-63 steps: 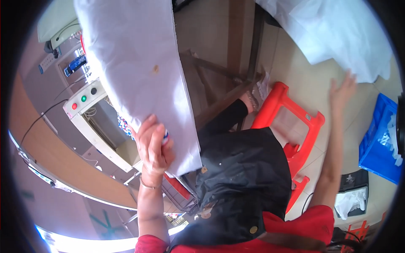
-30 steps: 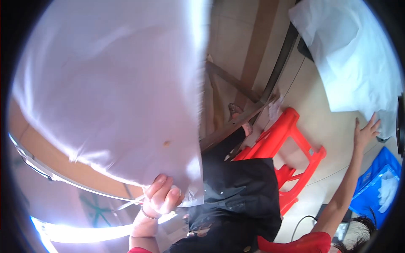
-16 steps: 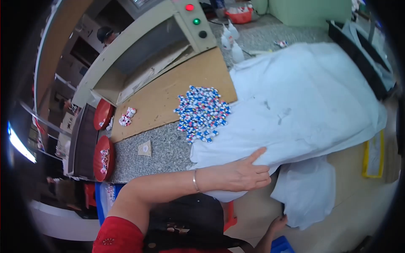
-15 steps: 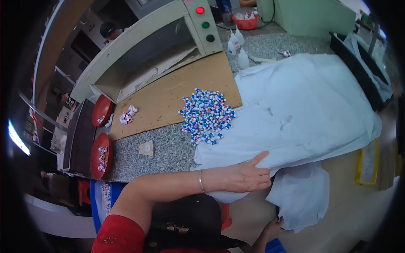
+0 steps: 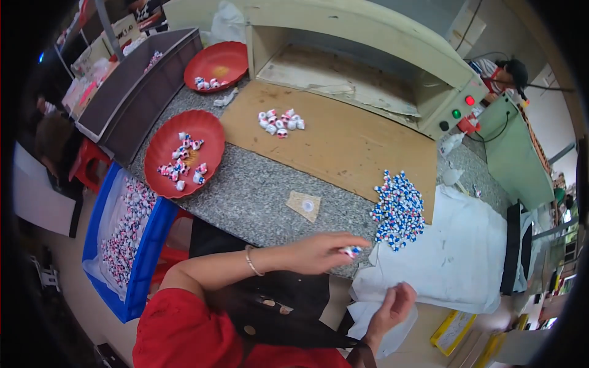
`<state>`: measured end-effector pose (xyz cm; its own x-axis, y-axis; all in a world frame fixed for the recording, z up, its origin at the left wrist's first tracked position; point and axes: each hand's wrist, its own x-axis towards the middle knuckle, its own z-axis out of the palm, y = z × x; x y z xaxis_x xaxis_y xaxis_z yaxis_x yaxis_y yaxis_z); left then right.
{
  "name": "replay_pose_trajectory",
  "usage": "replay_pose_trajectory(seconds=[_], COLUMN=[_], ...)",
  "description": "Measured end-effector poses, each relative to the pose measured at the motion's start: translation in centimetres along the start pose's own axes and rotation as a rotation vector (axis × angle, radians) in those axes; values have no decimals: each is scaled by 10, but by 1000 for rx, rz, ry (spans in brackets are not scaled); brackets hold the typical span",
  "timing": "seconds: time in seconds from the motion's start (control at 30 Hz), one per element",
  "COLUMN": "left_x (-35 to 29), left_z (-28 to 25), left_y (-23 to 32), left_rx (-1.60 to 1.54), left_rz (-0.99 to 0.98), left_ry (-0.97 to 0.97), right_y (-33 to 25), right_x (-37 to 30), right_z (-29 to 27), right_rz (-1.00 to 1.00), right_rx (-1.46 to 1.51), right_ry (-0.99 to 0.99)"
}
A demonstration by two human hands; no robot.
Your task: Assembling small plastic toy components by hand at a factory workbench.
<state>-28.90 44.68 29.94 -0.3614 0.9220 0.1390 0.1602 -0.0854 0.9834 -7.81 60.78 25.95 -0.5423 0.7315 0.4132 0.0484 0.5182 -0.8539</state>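
Observation:
My left hand [image 5: 313, 253], with a bracelet at the wrist, is closed on a small white, blue and pink figurine [image 5: 351, 251] above the front edge of the granite counter. My right hand [image 5: 396, 306] hovers over the near edge of the white cloth [image 5: 451, 251], its fingers loosely bent and apart, and I see nothing in it. A dense pile of small blue-and-white figurines [image 5: 399, 211] lies just beyond both hands, across the corner of the brown board [image 5: 331, 144] and the counter.
Two red plates [image 5: 211, 132] [image 5: 239, 58] at the left carry several figurines. Pink-and-white figurines [image 5: 281, 122] sit on the board before an open-fronted cream machine [image 5: 350, 76]. A blue lined crate [image 5: 161, 230] of figurines stands lower left; a grey bin [image 5: 132, 95] is behind it.
The view has swung left. My left hand has come off the cloth's edge and now has a figurine. My right hand has risen from the hanging cloth, which it no longer touches.

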Motion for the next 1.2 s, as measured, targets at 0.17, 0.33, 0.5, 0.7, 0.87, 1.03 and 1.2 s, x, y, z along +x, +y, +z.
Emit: replay_pose_trajectory(seconds=[0.17, 0.33, 0.5, 0.7, 0.87, 1.03, 1.2], left_x=[-111, -183, -217, -229, -205, -151, -72], left_z=[-60, -99, -163, -208, -199, -158, -158], left_y=[-3, 11, 4, 5, 27, 39, -13], left_rx=[-424, 69, 649, 1234, 1451, 1011, 840], left_rz=[-193, -138, -44, -129, -127, 77, 163], left_ry=[417, 880, 1158, 955, 1056, 908, 885], right_y=[-69, -106, -73, -25, -5, 29, 11], right_x=[27, 35, 63, 92, 149, 193, 200], right_z=[121, 177, 182, 150, 152, 159, 168], right_rz=[-222, -478, -280, -321, -486, -650, -623], right_rx=[125, 102, -92, -333, -510, -725, -690], right_ry=[-742, -816, -566, -496, -410, -606, -713])
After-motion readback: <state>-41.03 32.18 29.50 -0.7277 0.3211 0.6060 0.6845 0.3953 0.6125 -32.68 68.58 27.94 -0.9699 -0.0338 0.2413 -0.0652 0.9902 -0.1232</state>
